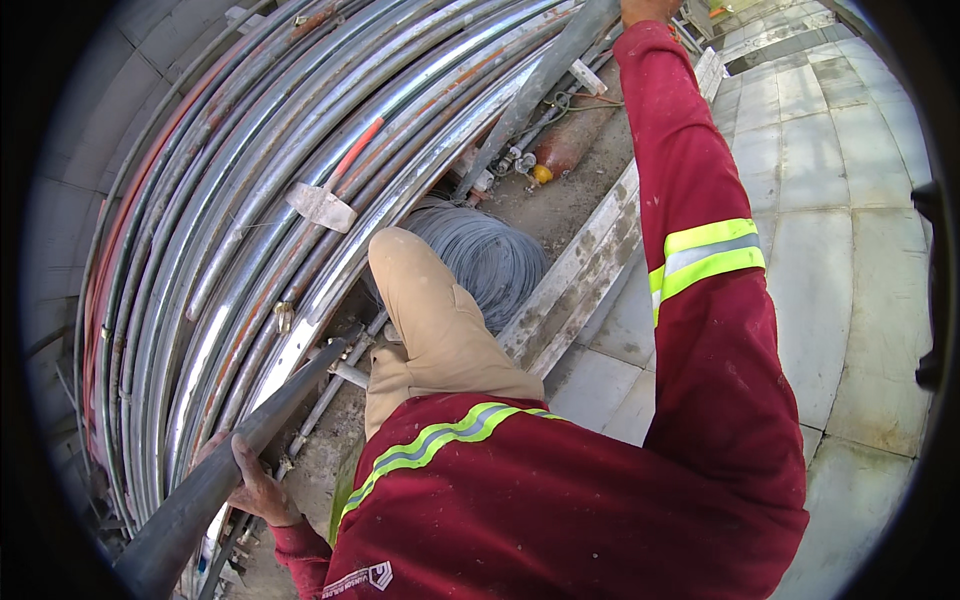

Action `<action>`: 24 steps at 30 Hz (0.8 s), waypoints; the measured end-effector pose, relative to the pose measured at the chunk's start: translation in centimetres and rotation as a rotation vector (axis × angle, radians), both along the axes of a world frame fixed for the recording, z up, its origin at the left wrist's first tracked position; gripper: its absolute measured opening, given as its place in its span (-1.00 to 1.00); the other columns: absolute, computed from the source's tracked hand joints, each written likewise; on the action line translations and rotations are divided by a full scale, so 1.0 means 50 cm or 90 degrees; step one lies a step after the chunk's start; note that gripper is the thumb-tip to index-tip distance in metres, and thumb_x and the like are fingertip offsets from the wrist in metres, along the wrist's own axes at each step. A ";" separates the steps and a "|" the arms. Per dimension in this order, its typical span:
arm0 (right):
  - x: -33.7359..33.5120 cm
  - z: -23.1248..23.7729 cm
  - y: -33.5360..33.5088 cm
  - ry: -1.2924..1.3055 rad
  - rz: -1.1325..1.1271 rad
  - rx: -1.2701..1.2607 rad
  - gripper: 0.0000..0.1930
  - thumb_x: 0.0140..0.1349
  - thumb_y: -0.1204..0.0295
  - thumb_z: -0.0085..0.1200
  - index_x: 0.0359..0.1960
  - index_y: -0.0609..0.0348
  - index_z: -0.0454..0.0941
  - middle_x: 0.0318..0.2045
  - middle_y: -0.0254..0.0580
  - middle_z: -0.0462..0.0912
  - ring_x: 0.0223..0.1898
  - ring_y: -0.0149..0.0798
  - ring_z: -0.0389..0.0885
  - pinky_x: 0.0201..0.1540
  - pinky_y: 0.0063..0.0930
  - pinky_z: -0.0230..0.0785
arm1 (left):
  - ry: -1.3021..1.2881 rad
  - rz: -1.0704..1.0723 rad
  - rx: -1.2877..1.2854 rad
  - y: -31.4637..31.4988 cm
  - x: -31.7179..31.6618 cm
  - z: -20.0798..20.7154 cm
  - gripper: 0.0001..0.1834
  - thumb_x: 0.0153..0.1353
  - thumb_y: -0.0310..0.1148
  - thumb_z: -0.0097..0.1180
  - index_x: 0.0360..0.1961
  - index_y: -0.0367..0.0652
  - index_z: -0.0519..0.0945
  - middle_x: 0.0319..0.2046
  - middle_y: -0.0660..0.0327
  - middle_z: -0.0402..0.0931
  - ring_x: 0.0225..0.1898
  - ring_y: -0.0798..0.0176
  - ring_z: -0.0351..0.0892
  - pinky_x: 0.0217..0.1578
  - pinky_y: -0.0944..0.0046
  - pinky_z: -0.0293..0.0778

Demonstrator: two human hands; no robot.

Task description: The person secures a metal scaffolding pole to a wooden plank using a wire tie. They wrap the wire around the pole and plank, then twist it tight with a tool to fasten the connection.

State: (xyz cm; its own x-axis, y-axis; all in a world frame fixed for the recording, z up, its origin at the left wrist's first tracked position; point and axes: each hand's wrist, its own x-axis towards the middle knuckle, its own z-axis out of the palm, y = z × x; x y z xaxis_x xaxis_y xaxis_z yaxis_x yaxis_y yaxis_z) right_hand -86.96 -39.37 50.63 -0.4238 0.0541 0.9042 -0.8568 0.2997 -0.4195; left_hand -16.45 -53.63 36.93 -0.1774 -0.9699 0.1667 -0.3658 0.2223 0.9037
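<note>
My left hand [258, 485], at the lower left, is closed round a long grey pipe [215, 475]. The pipe slants from the lower left corner up toward my bent knee [425, 290]. Only the back part of my right hand [648, 10] shows at the top edge, with the arm stretched far forward. It is beside the upper end of a second grey bar [545, 85]; its fingers are cut off, so a grip cannot be seen. Many long metal pipes [270, 110] lie stacked on the left. A mallet-like tool [320, 207] with a red-orange handle rests on them.
A coil of grey wire [490, 260] sits beyond my knee. Behind it lies a rusty orange cylinder [572, 140] with a yellow end. A long dirty beam [585, 275] runs diagonally between the ground and the pale panel flooring [800, 270] on the right.
</note>
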 end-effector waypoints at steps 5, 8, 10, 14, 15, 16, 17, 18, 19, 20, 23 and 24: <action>0.006 -0.017 -0.027 -0.158 0.221 -0.112 -0.15 0.17 0.18 0.48 0.36 0.42 0.34 0.16 0.06 0.60 0.12 -0.08 0.57 0.31 -0.25 0.31 | 0.006 0.015 0.015 0.003 0.011 0.012 -0.64 0.37 -0.31 0.31 0.04 -0.24 0.48 -0.03 0.10 0.54 -0.01 0.19 0.55 0.15 0.12 0.45; -0.049 -0.026 -0.023 0.001 0.066 -0.081 -0.17 0.16 0.21 0.50 0.34 0.43 0.35 0.03 0.00 0.63 -0.04 -0.18 0.60 0.13 -0.34 0.42 | 0.018 0.013 0.004 0.002 0.001 -0.004 -0.66 0.38 -0.30 0.31 0.03 -0.24 0.50 -0.05 0.13 0.55 -0.03 0.21 0.56 0.13 0.14 0.45; -0.044 -0.032 -0.023 -0.041 0.095 -0.084 -0.19 0.15 0.24 0.50 0.31 0.43 0.36 0.00 0.00 0.63 -0.07 -0.19 0.61 0.08 -0.34 0.45 | 0.007 0.029 -0.004 0.006 -0.001 0.001 -0.66 0.37 -0.29 0.31 0.01 -0.24 0.51 -0.05 0.14 0.55 -0.03 0.23 0.55 0.13 0.13 0.45; -0.045 -0.044 -0.040 -0.081 0.141 -0.105 -0.24 0.13 0.28 0.50 0.26 0.44 0.38 -0.06 0.00 0.64 -0.15 -0.19 0.63 -0.02 -0.35 0.51 | 0.056 0.056 0.000 0.013 -0.002 0.008 -0.66 0.35 -0.29 0.33 0.00 -0.24 0.53 -0.05 0.13 0.56 -0.02 0.20 0.55 0.14 0.12 0.44; -0.049 -0.025 -0.023 -0.083 0.144 -0.098 -0.25 0.13 0.30 0.50 0.25 0.44 0.38 -0.08 0.00 0.64 -0.17 -0.19 0.64 -0.05 -0.35 0.53 | 0.071 0.046 0.014 0.014 -0.014 0.002 -0.67 0.35 -0.31 0.32 0.00 -0.24 0.53 -0.05 0.13 0.56 -0.03 0.20 0.55 0.14 0.11 0.44; -0.050 -0.023 -0.015 -0.094 0.154 -0.101 -0.26 0.13 0.31 0.50 0.24 0.44 0.39 -0.09 0.00 0.65 -0.19 -0.19 0.64 -0.08 -0.35 0.54 | 0.076 0.044 0.017 0.016 -0.020 0.001 -0.68 0.35 -0.32 0.32 0.00 -0.24 0.53 -0.05 0.13 0.56 -0.03 0.20 0.55 0.14 0.11 0.44; -0.051 -0.023 -0.011 -0.107 0.168 -0.105 -0.28 0.12 0.32 0.50 0.22 0.44 0.39 -0.11 0.01 0.65 -0.21 -0.20 0.65 -0.10 -0.35 0.56 | 0.079 0.044 0.020 0.016 -0.017 0.001 -0.69 0.35 -0.33 0.31 -0.01 -0.24 0.53 -0.05 0.13 0.56 -0.03 0.20 0.55 0.14 0.11 0.44; -0.053 -0.025 -0.008 -0.118 0.181 -0.108 -0.29 0.12 0.33 0.50 0.21 0.44 0.40 -0.13 0.01 0.65 -0.23 -0.20 0.65 -0.13 -0.36 0.57 | 0.088 0.045 0.004 0.014 -0.015 -0.008 -0.72 0.33 -0.37 0.32 -0.03 -0.23 0.54 -0.05 0.13 0.56 -0.03 0.21 0.55 0.14 0.11 0.44; -0.055 -0.028 -0.005 -0.131 0.196 -0.115 -0.30 0.12 0.34 0.50 0.20 0.45 0.40 -0.14 0.01 0.65 -0.25 -0.20 0.66 -0.15 -0.36 0.59 | 0.081 0.056 0.009 0.014 -0.010 -0.006 -0.72 0.33 -0.38 0.32 -0.03 -0.23 0.54 -0.05 0.13 0.56 -0.02 0.21 0.55 0.14 0.11 0.44; -0.056 -0.029 -0.003 -0.140 0.212 -0.118 -0.31 0.11 0.35 0.50 0.19 0.45 0.41 -0.16 0.01 0.65 -0.26 -0.20 0.66 -0.18 -0.36 0.60 | 0.081 0.065 0.014 0.017 -0.014 -0.006 -0.73 0.33 -0.39 0.32 -0.04 -0.23 0.54 -0.04 0.13 0.56 -0.01 0.21 0.55 0.15 0.11 0.44; -0.065 -0.068 -0.024 -0.180 0.266 -0.145 -0.34 0.10 0.39 0.50 0.15 0.45 0.42 -0.20 0.01 0.66 -0.32 -0.20 0.68 -0.26 -0.37 0.65 | 0.088 0.089 0.014 0.026 -0.019 0.011 -0.67 0.33 -0.37 0.33 0.03 -0.25 0.55 -0.03 0.13 0.56 0.01 0.22 0.53 0.16 0.12 0.42; -0.071 -0.055 -0.017 -0.181 0.280 -0.142 -0.36 0.10 0.40 0.50 0.13 0.45 0.43 -0.22 0.01 0.66 -0.34 -0.20 0.68 -0.29 -0.37 0.66 | 0.109 0.094 0.026 0.030 -0.024 0.006 -0.65 0.33 -0.36 0.33 0.06 -0.25 0.54 -0.02 0.13 0.56 0.00 0.23 0.53 0.16 0.12 0.42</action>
